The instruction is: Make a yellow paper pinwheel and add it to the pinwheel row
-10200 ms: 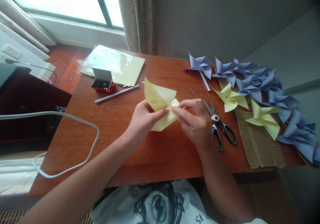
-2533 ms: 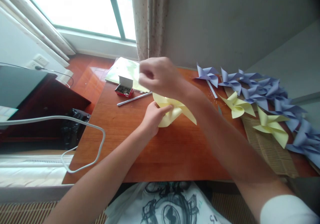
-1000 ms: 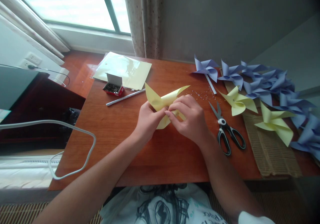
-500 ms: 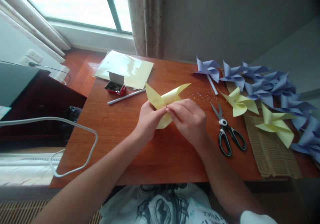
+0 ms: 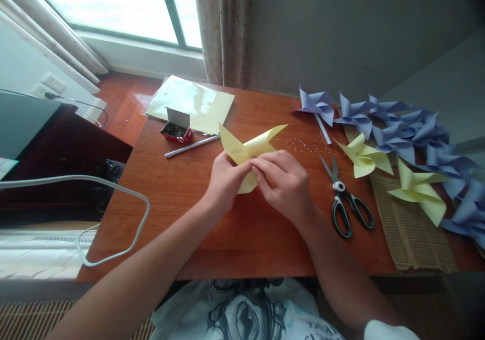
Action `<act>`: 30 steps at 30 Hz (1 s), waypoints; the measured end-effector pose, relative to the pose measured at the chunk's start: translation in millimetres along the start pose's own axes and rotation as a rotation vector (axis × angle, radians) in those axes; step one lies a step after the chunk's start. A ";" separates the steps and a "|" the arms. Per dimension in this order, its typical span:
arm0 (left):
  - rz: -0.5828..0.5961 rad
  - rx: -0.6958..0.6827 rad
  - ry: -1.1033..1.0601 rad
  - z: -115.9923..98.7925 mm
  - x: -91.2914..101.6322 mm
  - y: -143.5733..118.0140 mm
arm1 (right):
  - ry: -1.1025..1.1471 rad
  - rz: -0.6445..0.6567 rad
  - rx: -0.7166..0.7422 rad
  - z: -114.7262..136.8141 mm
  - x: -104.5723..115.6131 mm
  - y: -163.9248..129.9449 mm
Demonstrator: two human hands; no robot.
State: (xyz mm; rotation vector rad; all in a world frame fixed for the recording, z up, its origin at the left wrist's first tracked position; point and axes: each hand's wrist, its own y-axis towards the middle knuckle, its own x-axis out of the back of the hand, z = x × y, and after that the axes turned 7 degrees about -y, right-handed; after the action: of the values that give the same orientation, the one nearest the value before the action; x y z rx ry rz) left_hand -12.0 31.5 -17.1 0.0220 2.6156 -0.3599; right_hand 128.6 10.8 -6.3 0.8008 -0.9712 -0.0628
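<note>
A yellow paper pinwheel is held above the middle of the table, its curled blades pointing up and outward. My left hand grips it from the left, thumb lying near the centre. From the right, my right hand pinches at the pinwheel's centre with thumb and forefinger; anything small between those fingertips is hidden. Beyond my left hand lie a rolled paper stick and a small red open box of tiny metal pieces. Scissors with black and white handles rest, blades apart, right of my right hand.
Yellow sheets in a clear sleeve lie at the back left. Two finished-looking yellow pinwheels and several purple ones spread over corrugated cardboard at right. Small bits dot the table. A white cable loops over the left edge.
Both hands keep their hold on the yellow pinwheel. The right hand's fingers have shifted very slightly left at its centre; the whole view has moved a little.
</note>
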 end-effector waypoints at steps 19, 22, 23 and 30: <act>-0.008 -0.274 0.357 9.2 3.3 3.1 | 0.067 0.174 -0.170 -1.4 7.3 5.6; 0.001 -0.282 0.358 7.0 1.8 2.0 | 0.070 0.168 -0.175 -2.4 7.2 5.4; -0.001 -0.278 0.357 6.6 1.7 2.0 | 0.068 0.164 -0.175 -2.8 7.2 5.4; -0.028 -0.151 0.203 2.6 1.4 3.0 | 0.200 0.120 -0.277 -8.0 14.3 5.1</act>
State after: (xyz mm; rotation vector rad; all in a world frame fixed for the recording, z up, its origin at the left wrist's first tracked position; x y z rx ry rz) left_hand -11.7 33.6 -20.8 -0.0305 2.8396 -0.1760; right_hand 141.5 13.6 4.6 0.4831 -0.7978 -0.0125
